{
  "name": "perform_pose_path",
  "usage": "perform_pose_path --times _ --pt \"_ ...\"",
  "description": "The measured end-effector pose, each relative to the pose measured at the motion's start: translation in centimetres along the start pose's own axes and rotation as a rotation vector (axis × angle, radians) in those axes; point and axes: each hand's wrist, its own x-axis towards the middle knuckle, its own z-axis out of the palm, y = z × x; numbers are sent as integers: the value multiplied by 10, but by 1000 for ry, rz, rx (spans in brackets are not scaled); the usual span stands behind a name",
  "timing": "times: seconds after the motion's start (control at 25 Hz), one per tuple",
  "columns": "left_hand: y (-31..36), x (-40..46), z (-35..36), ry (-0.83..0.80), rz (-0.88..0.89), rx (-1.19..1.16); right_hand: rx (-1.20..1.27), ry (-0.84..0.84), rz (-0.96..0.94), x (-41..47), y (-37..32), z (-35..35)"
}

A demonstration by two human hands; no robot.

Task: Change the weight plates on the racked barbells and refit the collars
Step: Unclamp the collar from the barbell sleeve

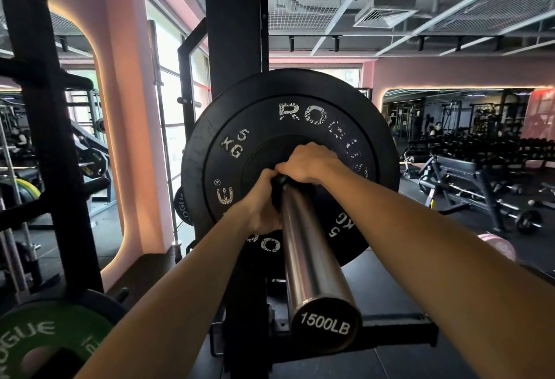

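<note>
A black 5 kg bumper plate [288, 114] sits on the racked barbell's steel sleeve [312, 261], which points toward me with an end cap marked 1500LB. A black collar [277, 186] sits on the sleeve against the plate, mostly hidden by my hands. My left hand [261, 204] grips the collar from the left and below. My right hand [306, 162] curls over it from above and the right. Both forearms reach in from the bottom of the view.
The black rack upright [232, 27] stands just behind the plate. A green plate [51, 336] hangs on a storage peg at lower left. A pink plate [498, 246] lies on the floor at right. Benches and dumbbell racks [480, 150] fill the right background.
</note>
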Motion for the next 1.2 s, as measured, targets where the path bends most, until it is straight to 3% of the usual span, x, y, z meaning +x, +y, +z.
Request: perform_pose_path --times 0.28,0.64,0.92,1.2 --pt "-4 2 8 -37 57 -153 -23 -58 -53 -3 1 -7" --pt "-6 15 8 75 160 -54 119 19 -56 -5 16 1" --pt "0 6 13 91 118 9 161 -206 107 -8 7 -5" --pt "-1 4 14 129 149 15 222 -70 59 -7 15 4"
